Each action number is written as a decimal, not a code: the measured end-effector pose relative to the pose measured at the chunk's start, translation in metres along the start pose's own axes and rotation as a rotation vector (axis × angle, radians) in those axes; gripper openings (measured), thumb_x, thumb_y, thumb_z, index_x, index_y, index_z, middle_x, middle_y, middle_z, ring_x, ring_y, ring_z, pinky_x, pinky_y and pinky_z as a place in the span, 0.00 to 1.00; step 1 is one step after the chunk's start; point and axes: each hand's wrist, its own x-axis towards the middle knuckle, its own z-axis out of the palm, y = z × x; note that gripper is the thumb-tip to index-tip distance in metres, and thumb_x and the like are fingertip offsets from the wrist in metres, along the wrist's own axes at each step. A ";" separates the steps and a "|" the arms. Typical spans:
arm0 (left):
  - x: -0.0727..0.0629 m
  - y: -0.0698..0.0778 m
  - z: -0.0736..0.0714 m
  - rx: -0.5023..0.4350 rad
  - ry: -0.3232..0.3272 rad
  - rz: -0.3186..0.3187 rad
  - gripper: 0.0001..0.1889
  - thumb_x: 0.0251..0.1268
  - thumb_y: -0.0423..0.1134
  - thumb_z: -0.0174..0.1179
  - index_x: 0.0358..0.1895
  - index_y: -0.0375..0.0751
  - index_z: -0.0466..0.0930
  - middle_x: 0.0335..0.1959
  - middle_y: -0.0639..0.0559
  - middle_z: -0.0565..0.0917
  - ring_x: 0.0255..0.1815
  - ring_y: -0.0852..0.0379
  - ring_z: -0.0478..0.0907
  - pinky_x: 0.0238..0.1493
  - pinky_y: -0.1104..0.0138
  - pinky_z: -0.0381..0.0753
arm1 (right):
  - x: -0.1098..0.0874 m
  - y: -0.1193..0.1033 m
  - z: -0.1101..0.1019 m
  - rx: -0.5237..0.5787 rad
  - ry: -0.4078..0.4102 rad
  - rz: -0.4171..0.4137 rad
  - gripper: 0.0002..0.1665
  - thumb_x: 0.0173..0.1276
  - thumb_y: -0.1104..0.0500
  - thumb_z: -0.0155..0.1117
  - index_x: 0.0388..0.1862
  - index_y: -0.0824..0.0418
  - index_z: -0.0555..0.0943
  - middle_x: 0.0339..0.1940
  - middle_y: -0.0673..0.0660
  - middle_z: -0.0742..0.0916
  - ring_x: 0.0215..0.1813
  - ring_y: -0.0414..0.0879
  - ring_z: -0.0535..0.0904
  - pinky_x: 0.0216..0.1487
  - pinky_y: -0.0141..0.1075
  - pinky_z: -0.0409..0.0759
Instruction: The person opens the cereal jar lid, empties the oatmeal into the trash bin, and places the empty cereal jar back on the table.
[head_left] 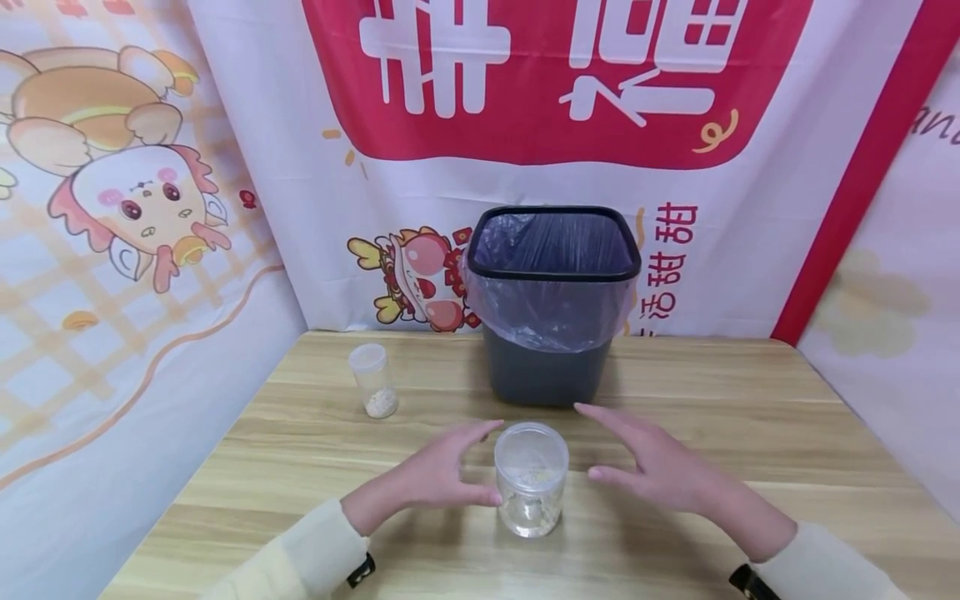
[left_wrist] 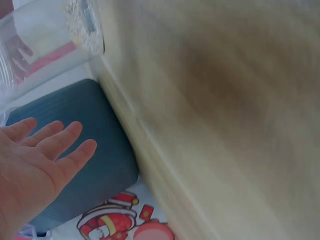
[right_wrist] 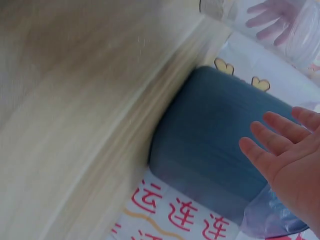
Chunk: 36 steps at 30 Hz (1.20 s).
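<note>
A clear lidded plastic jar (head_left: 531, 479) with pale bits at its bottom stands upright between both hands in the head view. Just left of it is my left hand (head_left: 444, 471), thumb and fingers spread towards the jar; whether the fingertips touch it I cannot tell. To the jar's right, my right hand (head_left: 660, 467) is held apart from it, thumb and fingers spread. Neither hand holds anything. In the left wrist view the jar (left_wrist: 47, 37) is at the upper left, beyond the relaxed fingers (left_wrist: 60, 142). The right wrist view shows straight fingers (right_wrist: 272, 135) too.
Behind the jar stands a dark grey trash bin (head_left: 547, 375) with a clear liner bag over its rim. A smaller clear container (head_left: 372, 382) with white bits is at the back left of the wooden table (head_left: 300, 467). Printed cloth (head_left: 262, 167) hangs around the table.
</note>
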 end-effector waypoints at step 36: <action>0.011 0.019 0.047 -0.468 0.080 0.002 0.46 0.40 0.46 0.79 0.68 0.54 0.64 0.54 0.55 0.79 0.54 0.54 0.76 0.59 0.59 0.71 | 0.010 -0.056 0.057 0.515 0.184 0.226 0.49 0.58 0.51 0.75 0.72 0.67 0.61 0.60 0.59 0.79 0.57 0.55 0.77 0.58 0.47 0.75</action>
